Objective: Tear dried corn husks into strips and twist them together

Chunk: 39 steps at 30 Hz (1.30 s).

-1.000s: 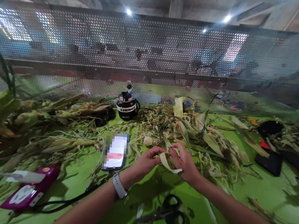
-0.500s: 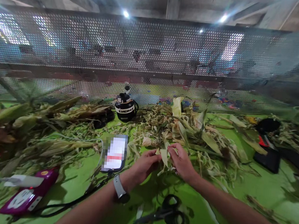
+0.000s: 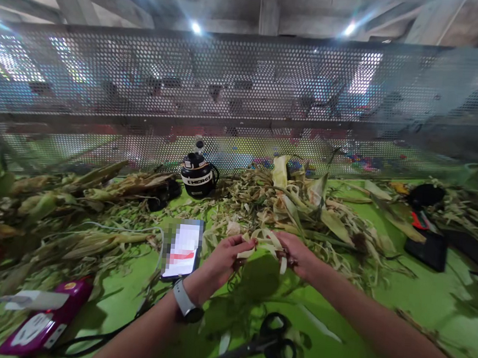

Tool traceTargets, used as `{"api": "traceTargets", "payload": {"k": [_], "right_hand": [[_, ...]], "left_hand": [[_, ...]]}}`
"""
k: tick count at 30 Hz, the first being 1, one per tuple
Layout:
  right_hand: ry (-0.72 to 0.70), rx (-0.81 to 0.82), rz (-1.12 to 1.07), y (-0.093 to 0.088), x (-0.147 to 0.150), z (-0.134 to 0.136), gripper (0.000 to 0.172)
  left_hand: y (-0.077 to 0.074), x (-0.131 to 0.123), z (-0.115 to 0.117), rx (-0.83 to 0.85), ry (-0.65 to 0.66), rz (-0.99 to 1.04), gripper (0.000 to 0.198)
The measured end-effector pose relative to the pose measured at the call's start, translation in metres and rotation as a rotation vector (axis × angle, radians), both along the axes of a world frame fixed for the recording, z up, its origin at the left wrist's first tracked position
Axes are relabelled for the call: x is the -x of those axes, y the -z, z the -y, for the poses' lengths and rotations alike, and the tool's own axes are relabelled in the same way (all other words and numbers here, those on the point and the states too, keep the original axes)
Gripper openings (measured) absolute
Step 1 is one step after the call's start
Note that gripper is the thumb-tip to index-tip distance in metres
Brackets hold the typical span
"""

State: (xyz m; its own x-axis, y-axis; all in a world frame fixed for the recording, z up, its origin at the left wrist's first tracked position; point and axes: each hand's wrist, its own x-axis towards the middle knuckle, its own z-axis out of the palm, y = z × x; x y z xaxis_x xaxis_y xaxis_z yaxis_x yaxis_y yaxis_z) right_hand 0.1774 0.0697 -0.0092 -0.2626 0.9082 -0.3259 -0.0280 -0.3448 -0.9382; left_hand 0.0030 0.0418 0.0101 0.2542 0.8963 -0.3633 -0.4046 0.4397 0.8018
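Pale strips of corn husk [image 3: 268,238] stretch between my two hands above the green table [image 3: 194,330]. My left hand [image 3: 228,255], with a grey-banded watch on its wrist, pinches one end of the strips. Closed round the other end is my right hand [image 3: 295,253], where a short strip hangs below the fingers. Black scissors [image 3: 265,344] lie beneath my hands near the front edge. Behind my hands rises a heap of dry husks [image 3: 291,199]. To the left, a phone [image 3: 181,249] with a lit screen rests beside my left wrist.
A black jar [image 3: 199,176] stands behind the phone. More husks [image 3: 109,191] spread across the left. A purple power bank [image 3: 48,318] with a cable lies at the front left. A dark phone [image 3: 427,249] is at the right. A perforated metal screen [image 3: 245,97] runs along the back.
My hands have moved a little apart, and the husk between them now shows as looped strips instead of one upright piece. The other person's hand at the far left is no longer clearly visible.
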Motion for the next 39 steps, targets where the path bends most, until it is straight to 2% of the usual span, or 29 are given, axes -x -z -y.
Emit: {"api": "traceTargets", "payload": {"k": [3, 6, 8, 10, 12, 13, 16, 19, 21, 24, 27, 31, 34, 36, 39], "right_hand": [[-0.013, 0.071, 0.044, -0.001, -0.002, -0.003, 0.036], [0.067, 0.027, 0.103, -0.006, -0.001, -0.001, 0.03], [0.18, -0.197, 0.187, -0.012, -0.001, 0.004, 0.03], [0.206, -0.518, 0.314, -0.017, 0.0, 0.012, 0.027], [0.086, -0.741, 0.458, -0.02, 0.002, 0.02, 0.02], [0.016, -0.782, 0.521, -0.02, 0.004, 0.024, 0.02], [-0.117, -0.751, 0.591, -0.015, 0.009, 0.028, 0.03], [-0.191, -0.671, 0.549, -0.013, 0.009, 0.025, 0.022], [-0.221, -0.733, 0.612, -0.019, 0.004, 0.021, 0.02], [-0.288, -0.951, 0.818, -0.036, -0.005, 0.023, 0.02], [-0.275, -1.193, 1.031, -0.054, -0.012, 0.033, 0.021], [-0.223, -1.457, 1.104, -0.065, -0.013, 0.041, 0.014], [-0.199, -1.441, 0.952, -0.058, -0.009, 0.038, 0.015], [-0.156, -1.301, 0.843, -0.05, -0.007, 0.034, 0.019], [-0.05, -1.005, 0.744, -0.041, -0.003, 0.032, 0.023]], "left_hand": [[0.0, 0.004, -0.006, 0.011, -0.102, -0.047, 0.028], [0.003, 0.007, -0.012, -0.014, -0.172, -0.08, 0.029], [0.005, 0.008, -0.013, -0.03, -0.184, -0.081, 0.031], [0.006, 0.008, -0.013, -0.043, -0.176, -0.086, 0.031], [0.006, 0.006, -0.01, -0.059, -0.146, -0.091, 0.031], [0.006, 0.004, -0.009, -0.072, -0.126, -0.091, 0.03], [0.004, 0.001, -0.004, -0.114, -0.07, -0.083, 0.029], [0.004, 0.0, -0.003, -0.172, -0.046, -0.097, 0.029], [0.006, 0.003, -0.005, -0.211, -0.051, -0.118, 0.03], [0.009, 0.007, -0.008, -0.279, -0.037, -0.202, 0.031], [0.009, 0.009, -0.008, -0.359, 0.033, -0.311, 0.031], [0.002, 0.005, -0.002, -0.39, 0.116, -0.348, 0.033], [-0.005, 0.002, 0.003, -0.345, 0.165, -0.323, 0.034], [-0.007, 0.001, 0.005, -0.331, 0.203, -0.286, 0.034], [-0.009, 0.002, 0.007, -0.341, 0.25, -0.238, 0.031]]}}
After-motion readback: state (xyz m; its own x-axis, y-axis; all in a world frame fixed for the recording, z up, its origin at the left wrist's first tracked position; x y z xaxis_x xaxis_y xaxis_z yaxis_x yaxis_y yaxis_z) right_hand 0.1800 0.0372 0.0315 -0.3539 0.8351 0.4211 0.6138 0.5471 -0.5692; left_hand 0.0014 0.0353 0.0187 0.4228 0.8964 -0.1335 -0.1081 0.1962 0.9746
